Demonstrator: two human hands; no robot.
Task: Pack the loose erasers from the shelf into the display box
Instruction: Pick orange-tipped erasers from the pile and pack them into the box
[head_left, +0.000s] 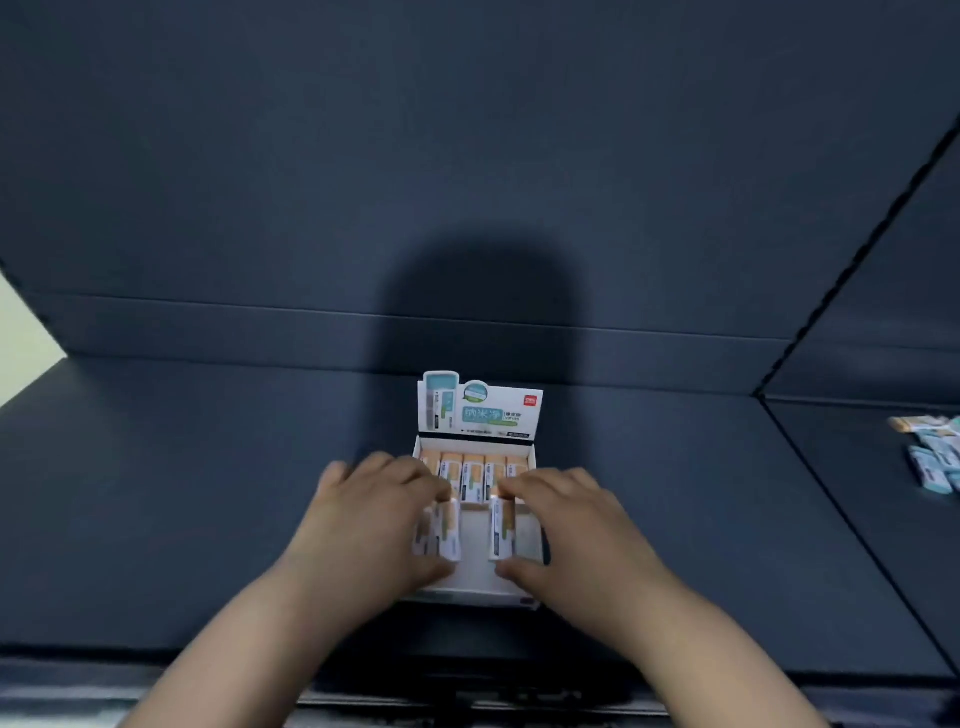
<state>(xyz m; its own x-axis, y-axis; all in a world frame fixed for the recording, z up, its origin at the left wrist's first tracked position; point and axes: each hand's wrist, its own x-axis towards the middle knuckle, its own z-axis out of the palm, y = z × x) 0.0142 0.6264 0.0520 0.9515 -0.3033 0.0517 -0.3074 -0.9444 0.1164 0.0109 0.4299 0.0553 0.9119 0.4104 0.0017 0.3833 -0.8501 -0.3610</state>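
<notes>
A white display box (470, 584) with an upright printed header card (480, 410) stands on the dark shelf in front of me. A back row of several orange-and-white erasers (472, 475) fills its far end. My left hand (374, 525) grips a couple of erasers (441, 532) between fingers and thumb over the box's left half. My right hand (566, 525) holds one eraser (501, 527) the same way over the right half. Both hands hide the box's side walls.
A loose pile of blue and orange erasers (932, 452) lies on the neighbouring shelf section at the far right. A seam (852, 525) divides the two sections. The shelf's back wall rises behind the box; the front edge runs below my forearms.
</notes>
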